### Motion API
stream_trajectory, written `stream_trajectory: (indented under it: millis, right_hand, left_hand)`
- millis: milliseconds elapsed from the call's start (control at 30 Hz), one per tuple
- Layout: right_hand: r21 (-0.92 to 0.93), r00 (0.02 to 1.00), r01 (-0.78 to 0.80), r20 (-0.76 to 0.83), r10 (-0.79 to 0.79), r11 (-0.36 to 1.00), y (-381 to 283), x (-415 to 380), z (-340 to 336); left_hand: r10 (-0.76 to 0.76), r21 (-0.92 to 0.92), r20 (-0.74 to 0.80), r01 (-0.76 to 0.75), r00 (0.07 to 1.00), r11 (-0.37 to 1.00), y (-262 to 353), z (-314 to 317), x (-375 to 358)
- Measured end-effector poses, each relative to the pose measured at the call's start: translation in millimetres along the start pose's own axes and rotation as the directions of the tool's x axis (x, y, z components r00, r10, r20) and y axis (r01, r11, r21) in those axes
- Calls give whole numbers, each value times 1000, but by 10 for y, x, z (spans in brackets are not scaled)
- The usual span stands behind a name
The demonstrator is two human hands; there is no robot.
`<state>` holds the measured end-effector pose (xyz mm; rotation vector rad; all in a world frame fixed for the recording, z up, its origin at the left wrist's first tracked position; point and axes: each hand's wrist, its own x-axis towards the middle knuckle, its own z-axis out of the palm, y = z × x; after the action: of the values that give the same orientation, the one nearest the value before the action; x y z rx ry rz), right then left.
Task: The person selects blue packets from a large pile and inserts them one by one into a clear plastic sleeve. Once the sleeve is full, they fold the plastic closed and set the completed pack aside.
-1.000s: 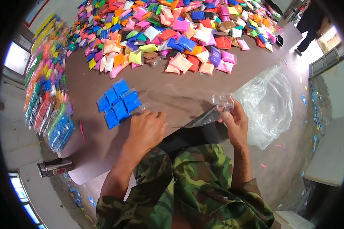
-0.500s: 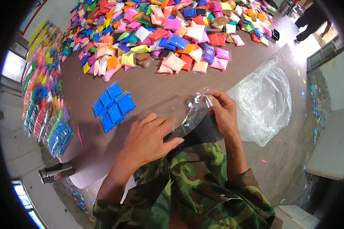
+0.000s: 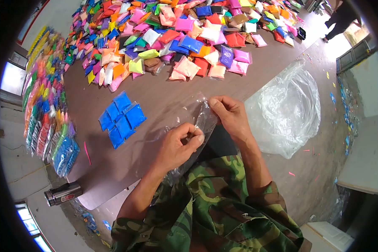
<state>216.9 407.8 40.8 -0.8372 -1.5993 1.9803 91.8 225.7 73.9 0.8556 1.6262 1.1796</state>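
Note:
A clear plastic bag (image 3: 204,117) stretches between my hands above the table's near edge. My right hand (image 3: 231,115) pinches its upper edge between thumb and fingers. Lower and to the left, my left hand (image 3: 178,147) is closed on the bag's side, thumb against forefinger. The bag looks flat, with nothing visible inside. Left of my hands, several blue packets (image 3: 122,119) lie grouped together on the brown table (image 3: 164,92). To the right of my hands is a large, crumpled clear plastic sack (image 3: 285,113).
A big heap of multicoloured packets (image 3: 189,38) covers the far side. Filled clear bags (image 3: 46,109) are stacked at the left edge. A steel flask (image 3: 63,194) and a pink strip (image 3: 87,153) are near the left corner. Another person (image 3: 342,19) stands at the far right.
My left hand has moved right and closed from a spread pose onto the bag. My right hand has shifted left a little, still pinching its edge.

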Motion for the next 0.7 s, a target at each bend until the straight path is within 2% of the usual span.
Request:
stream_trajectory:
  millis: [100, 200, 300, 400, 433, 533, 700]
  right_hand:
    - [-8, 994, 99, -37, -99, 995, 89, 16, 74]
    - [37, 981, 186, -54, -184, 982, 122, -38, 169]
    - [244, 991, 92, -119, -64, 965, 71, -118, 237]
    - [425, 991, 25, -131, 35, 905, 201, -136, 215]
    - [439, 993, 12, -113, 43, 898, 246, -139, 203]
    - [454, 994, -17, -91, 65, 891, 296, -129, 195]
    - [355, 987, -20, -140, 75, 935, 169, -47, 197]
  left_hand:
    - [34, -100, -64, -40, 997, 994, 65, 11, -2]
    - [76, -179, -19, -79, 997, 981, 10, 10, 88]
    - [-11, -270, 9, 13, 1000, 963, -3, -16, 145]
    - [11, -211, -7, -13, 1000, 977, 120, -23, 87]
    - [-38, -206, 10, 39, 999, 978, 126, -33, 78]
    - [48, -315, 17, -40, 999, 948, 143, 36, 87]
    - [106, -263, 58, -87, 993, 961, -47, -43, 221]
